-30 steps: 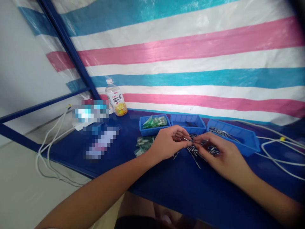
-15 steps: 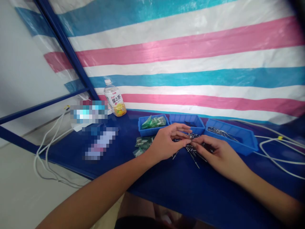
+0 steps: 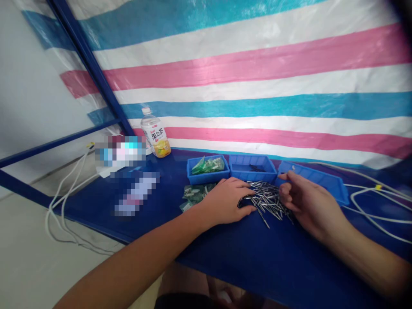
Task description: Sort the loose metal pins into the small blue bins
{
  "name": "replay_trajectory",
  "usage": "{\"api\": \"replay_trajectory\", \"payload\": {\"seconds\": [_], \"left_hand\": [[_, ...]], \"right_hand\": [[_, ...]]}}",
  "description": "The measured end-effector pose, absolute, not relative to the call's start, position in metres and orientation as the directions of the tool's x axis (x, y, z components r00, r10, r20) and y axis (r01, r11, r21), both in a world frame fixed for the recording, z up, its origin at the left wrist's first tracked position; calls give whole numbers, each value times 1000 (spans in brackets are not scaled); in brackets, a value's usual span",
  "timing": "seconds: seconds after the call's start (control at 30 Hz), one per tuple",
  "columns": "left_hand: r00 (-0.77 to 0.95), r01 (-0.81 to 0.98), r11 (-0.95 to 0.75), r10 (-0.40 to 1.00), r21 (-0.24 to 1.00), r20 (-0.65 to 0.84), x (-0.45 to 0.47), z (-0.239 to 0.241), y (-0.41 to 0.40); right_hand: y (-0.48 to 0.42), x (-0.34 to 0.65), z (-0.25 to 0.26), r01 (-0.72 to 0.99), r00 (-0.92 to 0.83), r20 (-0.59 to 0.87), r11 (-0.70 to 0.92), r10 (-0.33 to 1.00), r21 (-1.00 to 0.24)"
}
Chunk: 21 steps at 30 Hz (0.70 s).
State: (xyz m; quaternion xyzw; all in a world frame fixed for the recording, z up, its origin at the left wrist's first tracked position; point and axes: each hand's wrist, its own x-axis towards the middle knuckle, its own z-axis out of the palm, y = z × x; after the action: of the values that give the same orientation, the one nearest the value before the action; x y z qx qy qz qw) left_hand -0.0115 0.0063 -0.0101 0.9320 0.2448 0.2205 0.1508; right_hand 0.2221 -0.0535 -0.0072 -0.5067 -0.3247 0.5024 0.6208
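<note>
A loose pile of thin metal pins (image 3: 265,198) lies on the blue table (image 3: 244,253) between my hands. My left hand (image 3: 227,201) rests palm down at the pile's left edge, fingers stretched toward the pins and thumb touching them. At the pile's right side, my right hand (image 3: 305,199) is raised slightly. Its fingers are curled inward and its thumb is up. Whatever they hold is hidden. It is just in front of the right blue bin (image 3: 325,182).
A left blue bin (image 3: 208,175) holds green packets, and a middle blue bin (image 3: 252,174) stands beside it. More green packets (image 3: 195,193) lie on the table. A drink bottle (image 3: 156,138) stands at the back left. White cables (image 3: 370,199) trail right; a striped tarp (image 3: 257,86) hangs behind.
Both hands were pinching pins together over the pile. They have now parted: the left hand lowered flat to the pile's left edge, and the right hand drew back right toward the bin.
</note>
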Motion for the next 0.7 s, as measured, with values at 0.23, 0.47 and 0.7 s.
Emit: {"api": "replay_trajectory", "payload": {"seconds": [0.23,0.47,0.7], "left_hand": [[776,405,-842,522,356,353,-12,-13,15],[711,413,-792,589,450,384,-11,-15,18],[581,333,-618,729,712,362,-10,-4,12]], "right_hand": [[-59,214,-5,-229,199,-114,-67,973,-971],[-58,216,-4,-260,191,-127,-75,973,-963],[-58,215,-5,-276,178,-137,-84,975,-957]]}}
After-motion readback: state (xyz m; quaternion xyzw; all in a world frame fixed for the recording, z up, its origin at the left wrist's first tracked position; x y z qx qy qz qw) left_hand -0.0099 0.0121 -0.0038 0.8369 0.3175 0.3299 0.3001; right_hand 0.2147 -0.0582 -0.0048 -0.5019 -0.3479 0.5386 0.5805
